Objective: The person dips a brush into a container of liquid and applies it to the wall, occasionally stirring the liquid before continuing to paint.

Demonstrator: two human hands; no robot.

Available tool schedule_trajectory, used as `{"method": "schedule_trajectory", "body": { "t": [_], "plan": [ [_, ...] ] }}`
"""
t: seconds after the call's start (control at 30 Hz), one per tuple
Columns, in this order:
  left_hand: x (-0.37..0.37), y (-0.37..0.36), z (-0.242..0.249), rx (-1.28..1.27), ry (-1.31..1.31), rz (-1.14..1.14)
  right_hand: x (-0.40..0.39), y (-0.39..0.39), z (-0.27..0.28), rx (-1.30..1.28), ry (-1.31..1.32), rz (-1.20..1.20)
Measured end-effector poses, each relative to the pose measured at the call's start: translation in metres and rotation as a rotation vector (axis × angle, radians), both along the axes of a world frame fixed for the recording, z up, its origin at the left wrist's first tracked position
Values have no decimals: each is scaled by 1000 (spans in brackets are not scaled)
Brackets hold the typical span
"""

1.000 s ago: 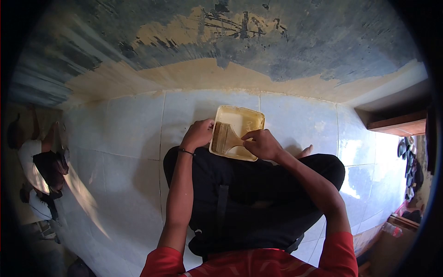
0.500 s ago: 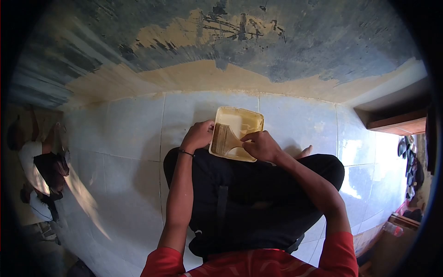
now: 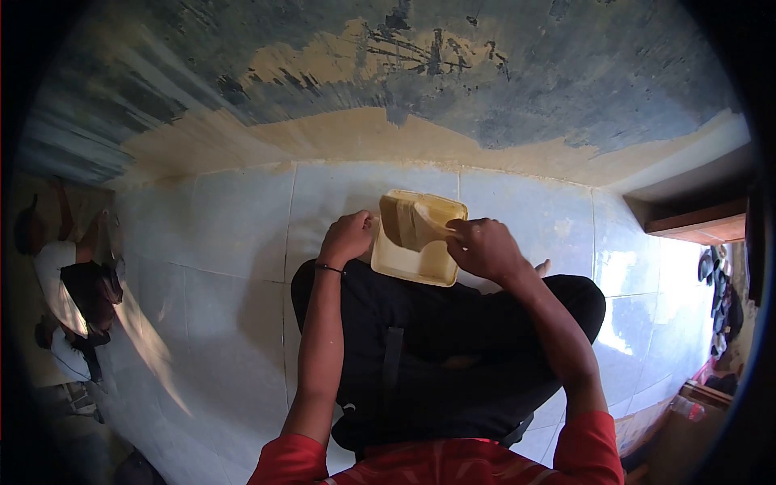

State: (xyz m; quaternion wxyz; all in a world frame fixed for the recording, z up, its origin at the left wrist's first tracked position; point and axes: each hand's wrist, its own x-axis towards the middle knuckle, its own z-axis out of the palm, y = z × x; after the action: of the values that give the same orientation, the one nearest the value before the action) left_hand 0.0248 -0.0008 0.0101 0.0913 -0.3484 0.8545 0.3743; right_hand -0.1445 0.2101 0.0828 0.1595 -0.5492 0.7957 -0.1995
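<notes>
My right hand [image 3: 485, 249] is closed round the handle of a wide paintbrush [image 3: 412, 225]. The brush lies across the upper part of a yellowish plastic tub [image 3: 417, 279], its bristles pointing left, toward the tub's left wall. Pale paint [image 3: 396, 257] coats the tub's bottom. At the tub's left rim, my left hand [image 3: 349, 237] grips the edge with curled fingers. The tub is held in front of my crossed legs [image 3: 436, 364], close over the tiled floor.
Ahead rises a wall [image 3: 517, 89] with patchy dark grey and beige paint. Pale tiles [image 3: 525, 202] cover the floor. Two people [image 3: 69, 283] are at the far left. A wooden ledge [image 3: 699, 217] juts out at right; a plastic bottle [image 3: 689, 408] lies lower right.
The paintbrush has moved up and right within the tub, my right hand shifting with it. My left hand stays at the tub's left rim.
</notes>
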Motion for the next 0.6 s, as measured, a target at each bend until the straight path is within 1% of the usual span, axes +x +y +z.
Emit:
{"method": "schedule_trajectory", "body": {
  "t": [0.07, 0.1, 0.2, 0.43, 0.53, 0.6],
  "plan": [
    [0, 0, 0, -35, -33, 5, -5, 4, 10, -127, 95, 5],
    [0, 0, 0, -27, -30, 14, -6, 4, 13, -127, 93, 2],
    [-2, 2, 7, -8, -35, 32, -12, 6, 14, -66, 210, -7],
    [-3, 5, 15, 29, -43, 52, -7, 7, -2, -76, 219, -32],
    [-2, 4, 10, 17, -40, 52, -4, 8, -3, -47, 207, -60],
    [-2, 3, 9, 24, -24, 43, -3, 9, -7, -17, 250, -69]
  ]
}}
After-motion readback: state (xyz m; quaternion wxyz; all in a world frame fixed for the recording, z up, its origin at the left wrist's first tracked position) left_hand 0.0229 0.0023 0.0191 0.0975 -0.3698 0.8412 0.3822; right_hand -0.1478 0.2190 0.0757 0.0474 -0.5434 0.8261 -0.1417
